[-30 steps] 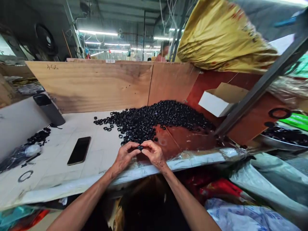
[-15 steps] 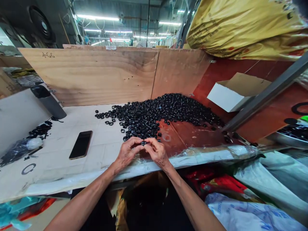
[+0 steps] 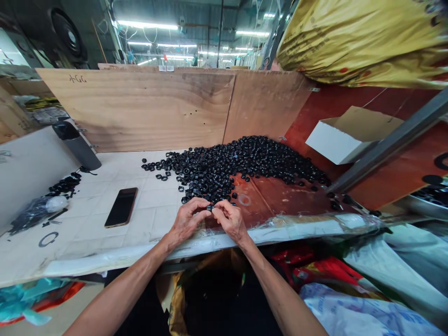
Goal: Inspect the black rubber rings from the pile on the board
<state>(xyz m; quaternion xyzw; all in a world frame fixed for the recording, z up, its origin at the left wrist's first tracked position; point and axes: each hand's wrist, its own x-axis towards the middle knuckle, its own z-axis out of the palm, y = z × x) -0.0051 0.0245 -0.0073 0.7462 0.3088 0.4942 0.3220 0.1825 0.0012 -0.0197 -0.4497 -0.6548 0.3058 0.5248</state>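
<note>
Between my two hands, at the front of the table, is a small black ring-like part [image 3: 210,207]. My left hand [image 3: 189,218] pinches it from the left with thumb and forefinger. From the other side my right hand [image 3: 230,220] closes its thumb and fingertips on the same part. The fingers cover most of it, so its exact kind is hard to make out. Just beyond my hands spreads a big heap of black nut-shaped rings [image 3: 241,161], its near end almost at my fingertips.
A phone [image 3: 121,207] lies to the left on the white tabletop [image 3: 147,205]. Farther left are a grey cylinder [image 3: 79,147] and a bag of black parts [image 3: 31,214]. A white box [image 3: 334,140] and a slanted metal bar [image 3: 385,140] stand right. An open sack [image 3: 177,298] hangs below.
My hands keep their pinch on the small black part and have barely moved. The whole view has shifted slightly, so the surroundings appear a little farther right.
</note>
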